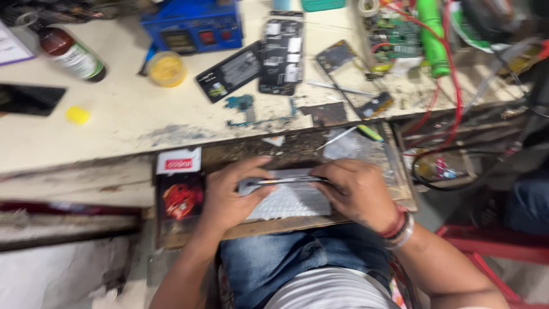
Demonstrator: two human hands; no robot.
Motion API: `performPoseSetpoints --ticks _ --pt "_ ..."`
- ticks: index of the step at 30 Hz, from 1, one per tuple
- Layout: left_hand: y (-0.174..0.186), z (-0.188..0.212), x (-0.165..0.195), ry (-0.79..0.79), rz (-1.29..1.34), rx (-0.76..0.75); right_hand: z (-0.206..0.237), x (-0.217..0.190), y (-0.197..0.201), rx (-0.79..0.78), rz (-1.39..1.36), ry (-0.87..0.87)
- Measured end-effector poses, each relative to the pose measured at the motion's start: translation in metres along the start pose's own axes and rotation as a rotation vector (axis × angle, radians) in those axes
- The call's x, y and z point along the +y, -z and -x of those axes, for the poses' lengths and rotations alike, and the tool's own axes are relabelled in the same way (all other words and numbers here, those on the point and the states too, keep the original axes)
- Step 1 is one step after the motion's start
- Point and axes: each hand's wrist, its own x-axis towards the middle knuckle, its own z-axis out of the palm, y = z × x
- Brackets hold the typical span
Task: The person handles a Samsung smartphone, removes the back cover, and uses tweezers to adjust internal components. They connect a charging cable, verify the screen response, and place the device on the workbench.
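The phone (284,182) is held edge-on between both hands, low over an open drawer (394,171) at the front of the workbench (114,109). It lies level, long side across the body, so only its thin dark edge and one rounded corner show. The left hand (229,197) is closed around the left end, thumb on top and fingers curled beneath. The right hand (357,191) is closed on the right end in the same way, wrist bent inward. Gripping both ends appears to steady the thin body against twisting. Motion blur hides whether a tool sits between the fingers.

Directly beneath the phone lies a pale ribbed pad (291,201), which would give a soft surface under the work. A red and black box (180,191) rests just beside the left hand in the drawer. A screwdriver with a yellow-green handle (366,133) lies at the drawer's far edge, near the right hand.

Further out on the bench lie a stripped phone chassis (281,54), a dark back cover (229,71), a small blue-green circuit board (243,104) and a smaller dark phone (336,55). Well apart from the hands stand a blue power unit (191,26), a yellow tub (166,68), a brown bottle (71,52) and a tangle of red wires (452,86).
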Motion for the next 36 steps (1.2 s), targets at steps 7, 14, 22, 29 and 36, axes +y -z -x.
performPoseSetpoints --ticks 7,14,22,29,36 --pt "0.015 -0.019 0.029 0.090 0.030 0.122 -0.018 0.011 0.001 0.003 -0.203 0.043" --pt "0.029 -0.033 -0.022 0.061 -0.147 0.092 -0.043 0.021 -0.015 -0.020 -0.499 0.054" --pt "0.046 -0.035 -0.145 0.040 -0.070 -0.279 -0.022 0.029 -0.039 0.041 -0.634 0.031" --pt "0.022 -0.023 -0.171 -0.113 0.251 -0.410 -0.002 0.029 -0.048 0.010 -0.670 -0.006" --pt "0.005 -0.041 -0.181 -0.119 0.333 -0.656 0.006 0.033 -0.051 0.013 -0.695 0.011"
